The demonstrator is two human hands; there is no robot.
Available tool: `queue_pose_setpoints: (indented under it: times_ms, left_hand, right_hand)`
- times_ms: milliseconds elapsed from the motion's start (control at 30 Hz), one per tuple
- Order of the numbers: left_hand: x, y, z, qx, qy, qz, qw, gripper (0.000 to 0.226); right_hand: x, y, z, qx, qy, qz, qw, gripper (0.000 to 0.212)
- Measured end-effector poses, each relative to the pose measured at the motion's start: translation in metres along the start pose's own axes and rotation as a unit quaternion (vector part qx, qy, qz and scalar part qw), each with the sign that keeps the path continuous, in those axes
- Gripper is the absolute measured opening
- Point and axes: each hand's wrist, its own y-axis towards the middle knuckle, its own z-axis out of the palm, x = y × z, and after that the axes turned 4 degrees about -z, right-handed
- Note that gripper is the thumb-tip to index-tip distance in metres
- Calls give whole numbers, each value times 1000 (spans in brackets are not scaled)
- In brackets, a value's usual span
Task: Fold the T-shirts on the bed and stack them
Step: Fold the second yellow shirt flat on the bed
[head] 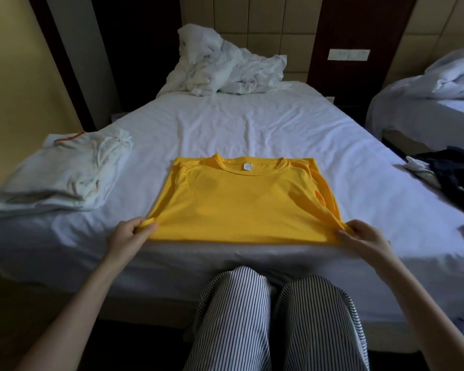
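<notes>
A yellow T-shirt [241, 202] lies flat near the foot of the bed [252, 121], collar away from me, sleeves folded in. My left hand [130, 235] pinches its near left corner. My right hand [364, 236] pinches its near right corner. The near edge lies along the edge of the mattress. A stack of folded white T-shirts [65, 172] sits on the bed to the left, apart from the yellow one.
A crumpled white duvet [225, 65] is heaped at the head of the bed. Dark clothes [450, 175] lie at the right edge. A second bed [426, 103] stands to the right. My striped trouser legs [273, 322] are against the bed's foot.
</notes>
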Motion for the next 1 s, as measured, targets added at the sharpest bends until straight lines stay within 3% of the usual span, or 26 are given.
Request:
queue_pose_setpoints:
  times_ms: [67,167,300,467,567,667,733,867,1000]
  left_hand:
    - [3,-2,1,6,54,21,998,47]
    - [-7,-5,3,36,52,36,997,57]
    - [-8,-7,-1,33,42,42,998,46]
    - [-8,-1,5,32,54,-3,998,31]
    - [-23,15,8,2,36,-38,999,41]
    - [-26,22,15,16,180,-33,983,30]
    - [-21,21,16,1,213,-9,977,26]
    - [-11,18,13,-12,193,29,981,40]
    - [-16,10,13,-22,155,14,988,31]
  right_hand:
    - [3,-4,1,-2,14,7,1000,30]
    - [6,-5,2,-18,58,24,998,25]
    - [3,-14,-2,-82,25,57,995,43]
    - [20,-14,0,-23,-61,74,995,38]
    - [40,0,0,25,-134,69,988,30]
    - [43,3,1,87,-260,81,958,41]
    - [37,-3,-4,85,-292,79,949,44]
    - [38,-14,-16,33,-308,88,947,52]
    - [43,-10,-13,-2,-208,110,972,48]
